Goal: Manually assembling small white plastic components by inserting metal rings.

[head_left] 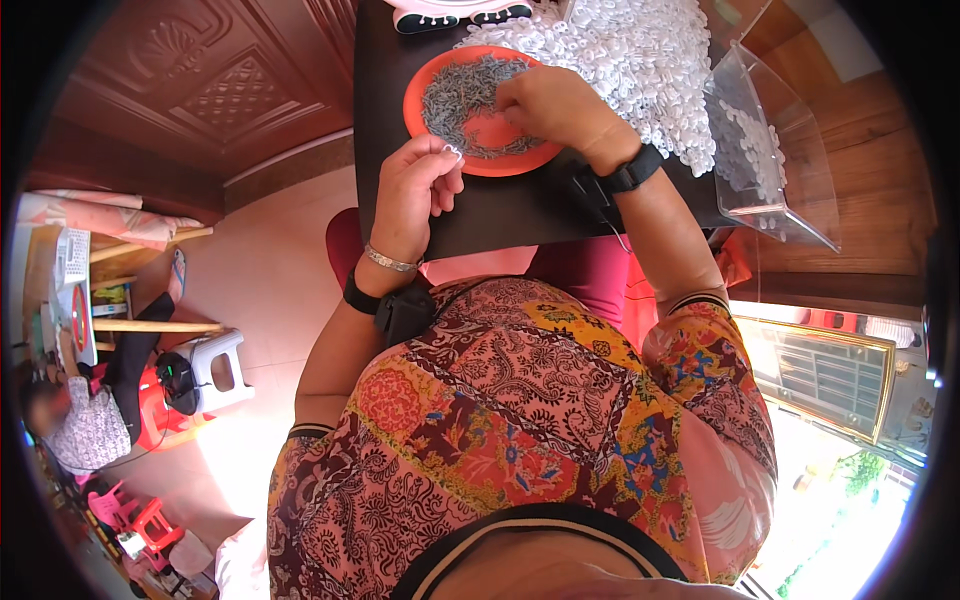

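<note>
An orange-red round plate (412, 100) on the dark table holds a heap of small grey nails (462, 95). At the plate's near left edge, my left hand (415, 185) pinches a small white plastic clip (453, 153) between thumb and fingertips. My right hand (560, 108) reaches over the plate's right side, its fingers drawn together down at the nails. Whatever sits between those right fingertips is hidden. Beyond the plate and to its right spreads a large pile of white plastic clips (625, 60), which look like cable clips.
A clear acrylic tray (790, 215) with more white clips stands at the table's right edge. A pink-and-black item (460, 14) lies at the far edge. On the left, another person (90, 425) sits near a grey-white stool (220, 370) and a wooden panel (230, 85).
</note>
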The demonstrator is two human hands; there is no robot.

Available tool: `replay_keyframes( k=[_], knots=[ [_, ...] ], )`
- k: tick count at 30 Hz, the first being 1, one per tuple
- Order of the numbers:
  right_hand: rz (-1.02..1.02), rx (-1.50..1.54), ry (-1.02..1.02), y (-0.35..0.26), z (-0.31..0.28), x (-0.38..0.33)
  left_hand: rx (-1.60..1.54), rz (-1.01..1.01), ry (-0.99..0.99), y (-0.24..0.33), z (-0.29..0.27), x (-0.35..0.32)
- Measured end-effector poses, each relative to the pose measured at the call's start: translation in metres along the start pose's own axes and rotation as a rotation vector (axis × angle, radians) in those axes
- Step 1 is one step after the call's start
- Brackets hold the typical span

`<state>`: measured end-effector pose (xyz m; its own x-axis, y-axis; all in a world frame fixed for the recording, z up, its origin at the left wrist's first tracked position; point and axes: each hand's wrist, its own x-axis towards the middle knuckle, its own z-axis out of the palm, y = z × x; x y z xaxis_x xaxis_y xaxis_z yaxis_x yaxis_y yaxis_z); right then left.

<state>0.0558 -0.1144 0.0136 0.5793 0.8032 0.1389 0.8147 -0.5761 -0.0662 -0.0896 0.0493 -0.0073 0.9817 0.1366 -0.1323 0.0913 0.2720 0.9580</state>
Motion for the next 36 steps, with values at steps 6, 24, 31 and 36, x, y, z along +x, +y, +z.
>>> replay_keyframes(
  k=[6,24,31,36],
  knots=[
    [-0.172,0.086,0.068,-0.014,0.011,0.012,0.003,0.001,-0.02,0.001,0.005,0.0],
    [-0.101,0.138,-0.033,-0.023,0.016,0.011,-0.018,-0.006,-0.026,-0.002,0.004,-0.002],
    [0.079,0.864,0.032,-0.008,-0.002,-0.014,-0.01,0.01,-0.018,-0.001,0.006,-0.002],
    [0.155,1.204,0.058,-0.017,-0.009,-0.03,0.027,0.025,-0.028,0.001,0.014,-0.001]
  ],
)
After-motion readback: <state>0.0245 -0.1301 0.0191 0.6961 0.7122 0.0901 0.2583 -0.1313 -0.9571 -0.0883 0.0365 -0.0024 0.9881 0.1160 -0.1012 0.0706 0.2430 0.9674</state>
